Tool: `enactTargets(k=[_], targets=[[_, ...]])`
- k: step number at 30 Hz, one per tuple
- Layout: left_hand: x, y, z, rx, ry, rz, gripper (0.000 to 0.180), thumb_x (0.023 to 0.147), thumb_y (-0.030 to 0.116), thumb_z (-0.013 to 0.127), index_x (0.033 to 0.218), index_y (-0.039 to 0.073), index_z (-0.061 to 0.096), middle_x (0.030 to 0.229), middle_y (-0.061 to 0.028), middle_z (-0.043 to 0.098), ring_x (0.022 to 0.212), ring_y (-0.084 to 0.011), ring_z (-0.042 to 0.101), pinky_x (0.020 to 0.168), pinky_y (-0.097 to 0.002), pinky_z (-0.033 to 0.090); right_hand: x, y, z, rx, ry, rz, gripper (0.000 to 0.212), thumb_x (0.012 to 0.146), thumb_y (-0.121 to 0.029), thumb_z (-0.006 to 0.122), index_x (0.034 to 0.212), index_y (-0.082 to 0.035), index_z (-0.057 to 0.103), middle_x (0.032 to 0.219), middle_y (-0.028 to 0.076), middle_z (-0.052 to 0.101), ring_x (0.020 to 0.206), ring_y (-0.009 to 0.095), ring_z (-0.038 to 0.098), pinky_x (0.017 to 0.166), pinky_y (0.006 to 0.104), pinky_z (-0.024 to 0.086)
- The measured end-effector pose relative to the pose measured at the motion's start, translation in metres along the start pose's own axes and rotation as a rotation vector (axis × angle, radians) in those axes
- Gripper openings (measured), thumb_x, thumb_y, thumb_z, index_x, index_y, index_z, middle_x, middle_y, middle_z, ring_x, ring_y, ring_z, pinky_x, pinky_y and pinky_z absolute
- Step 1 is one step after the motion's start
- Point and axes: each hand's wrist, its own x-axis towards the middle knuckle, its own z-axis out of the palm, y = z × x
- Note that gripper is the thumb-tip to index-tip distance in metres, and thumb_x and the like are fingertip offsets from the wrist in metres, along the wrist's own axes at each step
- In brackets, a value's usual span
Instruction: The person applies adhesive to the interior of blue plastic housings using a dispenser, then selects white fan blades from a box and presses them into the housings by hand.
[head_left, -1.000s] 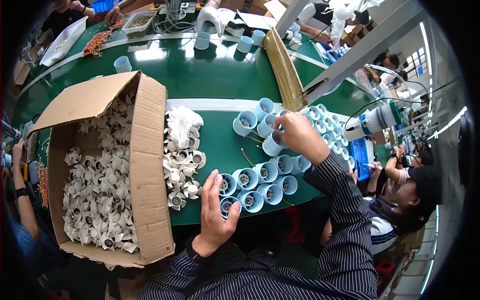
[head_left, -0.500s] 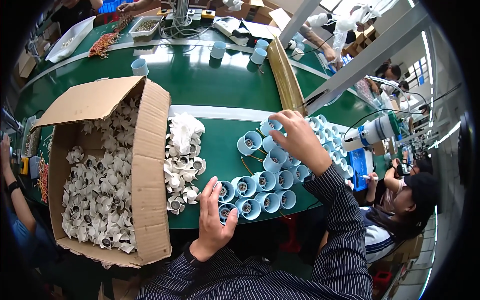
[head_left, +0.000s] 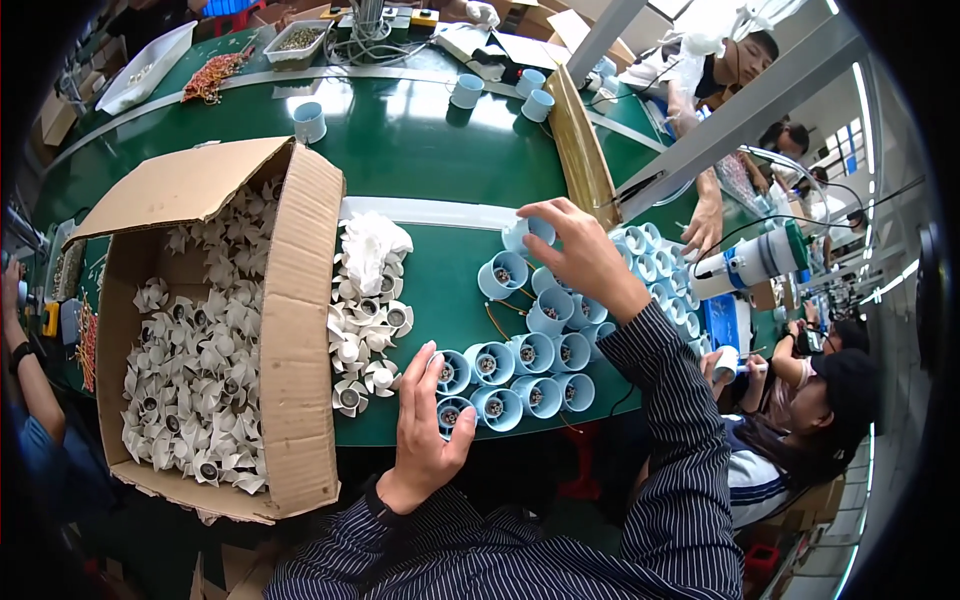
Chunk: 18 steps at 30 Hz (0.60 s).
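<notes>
My right hand [head_left: 590, 265] grips a light-blue cup-shaped housing [head_left: 515, 237] at the far edge of a cluster, thumb and fingers on its rim. Below it stand more light-blue housings [head_left: 533, 352], in rows, with small metal parts inside and thin wires beside some. My left hand [head_left: 428, 435] is open at the near left corner of the cluster. Its fingers stretch along the outermost housings [head_left: 455, 412], and its thumb lies over the nearest one. To the left, white fan impellers [head_left: 362, 335] lie in a strip, with a crumpled white cloth or bag [head_left: 370, 250] on top.
An open cardboard box [head_left: 302, 340] full of white impellers stands at the left. A yellowish strip [head_left: 578, 140] and a grey metal post [head_left: 740, 110] rise beyond the cluster. Several more housings [head_left: 310, 122] stand farther back. Co-workers sit right and behind the table, one reaching in a hand [head_left: 706, 215].
My right hand has shifted the far housing slightly left and away from its neighbours. My left hand stays by the corner housings. A co-worker's hand has come in beyond the cluster at the right.
</notes>
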Motion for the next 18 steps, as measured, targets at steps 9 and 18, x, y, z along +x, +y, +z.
enactTargets(k=[9,18], targets=[[0.001,0.001,0.001,0.014,0.001,-0.009,0.070,0.095,0.017,0.067,0.155,-0.010,0.044,0.162,-0.0321,0.045,0.148,-0.0467,0.048,0.124,-0.0522,0.039,-0.011,-0.022,-0.007,0.017,-0.395,-0.153,0.034,0.101,-0.021,0.074,0.132,-0.008,0.073,0.128,0.019,0.070,0.116,0.039,0.070,0.102,0.0461,0.056],[0.000,0.000,-0.002,0.035,-0.013,0.021,0.072,0.094,0.012,0.070,0.156,-0.010,0.042,0.162,-0.0344,0.041,0.146,-0.0487,0.047,0.123,-0.0529,0.041,-0.054,-0.033,-0.029,-0.144,-0.106,-0.132,0.025,0.098,-0.019,0.077,0.120,-0.007,0.078,0.116,0.015,0.072,0.110,0.036,0.071,0.097,0.0453,0.057]])
